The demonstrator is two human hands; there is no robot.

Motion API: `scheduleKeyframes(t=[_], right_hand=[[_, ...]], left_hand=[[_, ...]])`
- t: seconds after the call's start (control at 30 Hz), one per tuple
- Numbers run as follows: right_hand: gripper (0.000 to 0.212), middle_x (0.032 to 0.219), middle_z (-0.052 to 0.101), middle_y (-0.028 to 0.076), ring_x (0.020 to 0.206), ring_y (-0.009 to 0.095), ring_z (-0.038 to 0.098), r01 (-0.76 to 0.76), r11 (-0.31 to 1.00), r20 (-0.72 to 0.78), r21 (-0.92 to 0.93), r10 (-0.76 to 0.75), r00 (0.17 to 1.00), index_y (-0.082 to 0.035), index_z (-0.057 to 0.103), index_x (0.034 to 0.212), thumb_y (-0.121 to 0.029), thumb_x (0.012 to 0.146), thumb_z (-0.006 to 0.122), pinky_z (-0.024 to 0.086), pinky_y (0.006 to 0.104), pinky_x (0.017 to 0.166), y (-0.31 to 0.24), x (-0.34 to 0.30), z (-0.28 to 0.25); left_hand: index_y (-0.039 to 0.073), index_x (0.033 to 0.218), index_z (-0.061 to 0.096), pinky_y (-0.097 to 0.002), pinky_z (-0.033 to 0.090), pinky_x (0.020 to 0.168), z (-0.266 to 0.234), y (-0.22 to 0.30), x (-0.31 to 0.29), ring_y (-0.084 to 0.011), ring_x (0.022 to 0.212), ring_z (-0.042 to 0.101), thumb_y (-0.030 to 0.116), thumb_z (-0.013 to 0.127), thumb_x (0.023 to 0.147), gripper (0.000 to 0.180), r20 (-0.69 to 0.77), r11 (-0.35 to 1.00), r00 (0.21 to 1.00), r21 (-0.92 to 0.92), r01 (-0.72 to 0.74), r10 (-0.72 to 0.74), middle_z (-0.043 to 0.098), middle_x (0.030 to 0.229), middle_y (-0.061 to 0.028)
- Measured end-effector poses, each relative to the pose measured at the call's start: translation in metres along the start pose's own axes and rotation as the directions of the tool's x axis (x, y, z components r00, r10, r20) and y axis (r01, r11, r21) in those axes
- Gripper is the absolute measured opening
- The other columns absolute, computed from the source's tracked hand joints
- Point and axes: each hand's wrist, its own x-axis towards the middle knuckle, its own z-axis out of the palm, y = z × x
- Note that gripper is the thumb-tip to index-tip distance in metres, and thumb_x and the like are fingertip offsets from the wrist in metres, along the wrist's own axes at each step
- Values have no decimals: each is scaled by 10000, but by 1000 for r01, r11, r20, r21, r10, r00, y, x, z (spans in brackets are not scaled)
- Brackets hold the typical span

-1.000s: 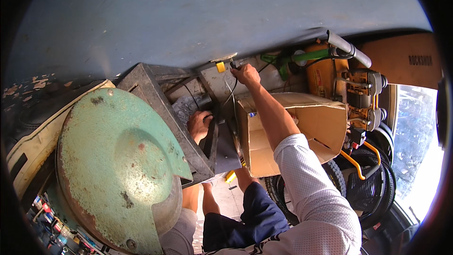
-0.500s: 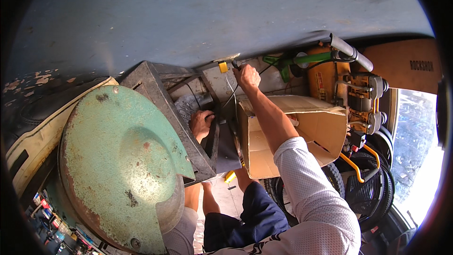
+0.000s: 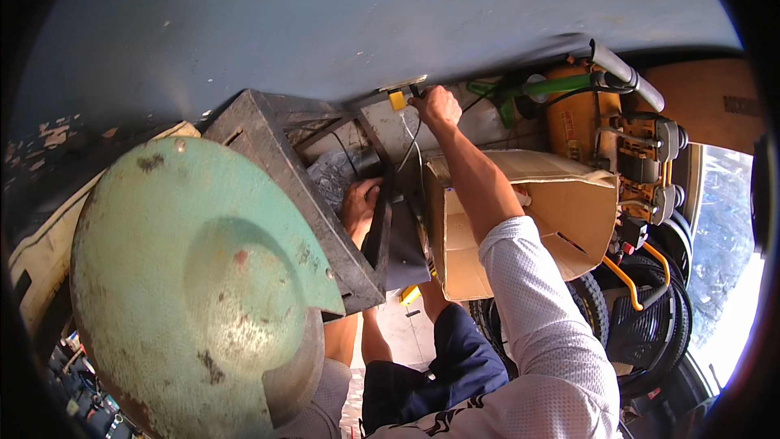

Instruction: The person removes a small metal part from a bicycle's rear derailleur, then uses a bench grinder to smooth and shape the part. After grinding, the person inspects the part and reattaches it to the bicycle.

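At the foot of the blue wall my right hand (image 3: 439, 107) is closed round a black plug (image 3: 417, 98), up against a wall socket (image 3: 404, 83). Beside it sits a yellow plug (image 3: 396, 101) with a pale cord hanging down; a thin black cable (image 3: 411, 146) also drops from there. My left hand (image 3: 358, 205) reaches inside a dark metal stand (image 3: 280, 187), fingers curled against its bar; their far side is hidden. Crumpled clear plastic (image 3: 329, 176) lies beside that hand. Under my right forearm is an open cardboard box (image 3: 581, 215).
A rusty green machine cover (image 3: 203, 276) bulks at the left. To the right stand an orange machine (image 3: 571, 126) with hoses, a green-and-grey tool (image 3: 561, 85) and black tyres (image 3: 650, 325). Something yellow (image 3: 410, 295) lies on the floor near my feet.
The view has shifted a little, so most things sit slightly farther right. My right hand stays at the socket with the plug, and my left stays inside the stand.
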Motion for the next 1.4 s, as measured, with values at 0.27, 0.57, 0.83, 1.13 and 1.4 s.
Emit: scheduleKeyframes(t=[0.27,0.57,0.83,1.13,1.4], right_hand=[[440,989,739,176,958,359,709,286,951,-52,122,-281,958,-88,736,1091,-478,907,656,547,443,836,17,-78,-78],[556,1380,594,177,1290,288,547,182,784,234,593,-383,894,-29,481,1453,-276,971,605,406,375,1090,94,-337,-133],[440,1053,661,73,566,49,404,-204,248,292,947,-406,866,-118,488,1379,-353,1024,597,326,197,510,52,-501,-115],[339,969,656,77,538,91,389,-298,-205,198,932,-401,895,-140,563,1165,-453,1050,502,329,231,456,12,-525,-116],[515,1005,620,59,567,85,419,-197,-112,108,974,-532,840,-121,501,1385,-485,1022,533,351,217,508,-5,-528,-148]], left_hand=[[73,1421,503,-363,504,941,4,-43,-145,-262,1057,645,214,587,1018,435,-12,927,998,-371,49,-58,593,1337,-143],[40,1128,679,-355,561,762,-158,169,-264,-257,919,701,207,631,997,218,-116,948,985,-308,85,-126,706,1078,-126],[21,998,707,-497,535,725,-245,174,-227,-415,821,704,427,542,1007,438,-455,963,877,128,235,-153,731,873,-202],[56,1046,726,-535,542,771,-250,172,-211,-454,873,691,473,516,1001,469,-447,953,873,127,275,-193,728,916,-211],[51,987,711,-493,542,717,-310,285,-280,-413,790,695,468,649,947,423,-258,998,965,-48,31,-42,721,849,-189]])
